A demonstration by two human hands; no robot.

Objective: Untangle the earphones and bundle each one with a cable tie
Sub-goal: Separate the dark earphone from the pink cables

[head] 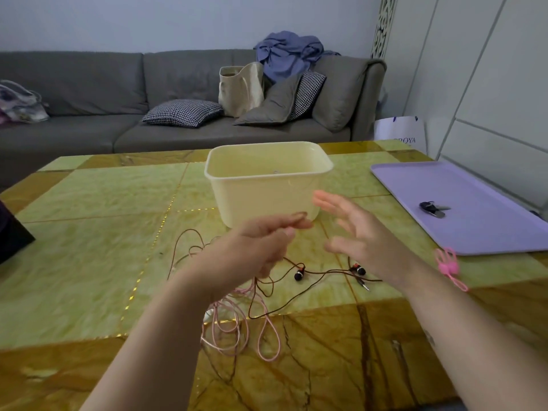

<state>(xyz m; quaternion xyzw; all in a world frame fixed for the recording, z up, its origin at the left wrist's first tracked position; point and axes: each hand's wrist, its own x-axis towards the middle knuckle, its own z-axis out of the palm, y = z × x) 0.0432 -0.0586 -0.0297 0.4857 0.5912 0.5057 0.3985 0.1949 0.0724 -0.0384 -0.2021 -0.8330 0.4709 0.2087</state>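
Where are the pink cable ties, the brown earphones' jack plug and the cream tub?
pink cable ties (447, 266): head view, on the round knobs.
jack plug (363, 283): head view, on its barrel.
cream tub (255, 194): head view, on its front wall.

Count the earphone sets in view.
2. The brown earphones, pinched in the left hand, trail across the table; the pink earphones lie looped nearer the person, tangled with them. The cream tub could hide more.
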